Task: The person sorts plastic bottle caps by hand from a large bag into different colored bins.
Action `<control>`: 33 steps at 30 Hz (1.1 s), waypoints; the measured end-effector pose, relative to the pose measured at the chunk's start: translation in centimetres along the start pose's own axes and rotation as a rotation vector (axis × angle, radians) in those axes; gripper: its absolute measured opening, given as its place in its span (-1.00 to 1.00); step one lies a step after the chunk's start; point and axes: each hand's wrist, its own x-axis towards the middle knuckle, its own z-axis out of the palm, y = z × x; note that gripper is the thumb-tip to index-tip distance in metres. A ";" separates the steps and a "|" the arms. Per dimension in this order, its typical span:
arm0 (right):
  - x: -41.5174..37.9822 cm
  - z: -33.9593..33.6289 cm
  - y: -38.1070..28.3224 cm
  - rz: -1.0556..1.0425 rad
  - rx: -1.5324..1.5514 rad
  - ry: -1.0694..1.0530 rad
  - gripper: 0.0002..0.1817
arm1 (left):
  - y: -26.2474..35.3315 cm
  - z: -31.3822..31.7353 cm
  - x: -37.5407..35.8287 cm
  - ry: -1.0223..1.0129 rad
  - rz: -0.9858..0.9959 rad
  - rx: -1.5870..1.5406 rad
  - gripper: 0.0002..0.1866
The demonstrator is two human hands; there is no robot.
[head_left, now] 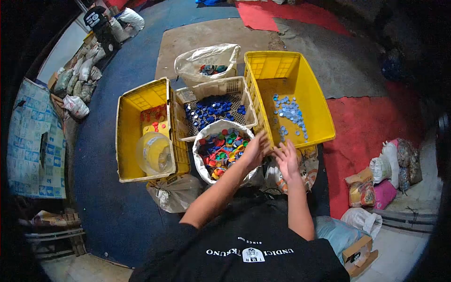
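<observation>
My left hand (256, 149) reaches over the rim of a white sack (198, 152) toward the near corner of the right yellow crate (300, 136). Its fingers look slightly apart, with nothing visible in them. Beside it, at the crate's near wall, my right hand (287, 160) is open with its fingers spread. Light blue bottle caps (292, 113) lie scattered on that crate's floor. The white sack holds mixed caps (221, 152) in red, green, yellow and blue. Behind it, dark blue caps (213, 110) fill part of a white perforated crate (188, 95).
At the left, a yellow crate (123, 136) contains red caps (154, 114) and a clear round plastic container (155, 152). A farther white sack (188, 63) holds more caps. Filled bags (84, 70) line the left wall, and others (390, 160) stand at the right.
</observation>
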 end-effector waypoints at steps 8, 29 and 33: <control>1.2 2.7 6.9 -0.009 -0.557 -0.320 -0.66 | -2.5 -14.6 -9.1 0.311 0.247 -0.021 -0.64; 8.3 7.5 17.2 -0.573 -1.506 -0.515 -0.59 | 0.2 -16.5 -11.5 0.445 0.414 0.463 -0.75; 4.8 7.7 16.4 -0.456 -1.524 -0.627 -0.59 | 1.0 -16.6 -7.7 0.424 0.442 0.551 -0.79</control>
